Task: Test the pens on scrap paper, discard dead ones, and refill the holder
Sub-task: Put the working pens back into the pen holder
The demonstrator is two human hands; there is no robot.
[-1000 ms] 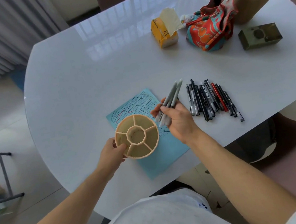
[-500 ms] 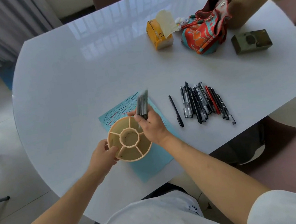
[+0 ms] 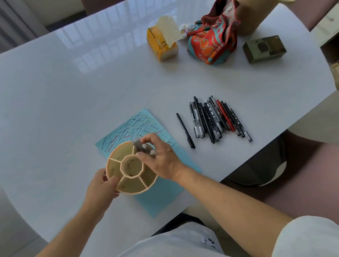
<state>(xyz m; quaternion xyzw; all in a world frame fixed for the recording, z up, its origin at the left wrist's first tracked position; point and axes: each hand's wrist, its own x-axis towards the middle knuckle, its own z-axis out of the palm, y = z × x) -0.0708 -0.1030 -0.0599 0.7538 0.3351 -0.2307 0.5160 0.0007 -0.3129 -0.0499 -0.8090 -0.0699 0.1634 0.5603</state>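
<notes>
Lowered from above the rim, the grey pens (image 3: 143, 148) now stand in a far-right compartment of the beige holder (image 3: 131, 169), the right hand (image 3: 159, 155) pinching their tops. On the scribbled blue paper (image 3: 143, 129), the left hand (image 3: 101, 188) grips the holder's near-left wall. Other pens (image 3: 214, 119) lie on the surface (image 3: 73, 93) to the right.

Holder (image 3: 131, 172) on paper (image 3: 158, 194), pens (image 3: 215, 120) right.
</notes>
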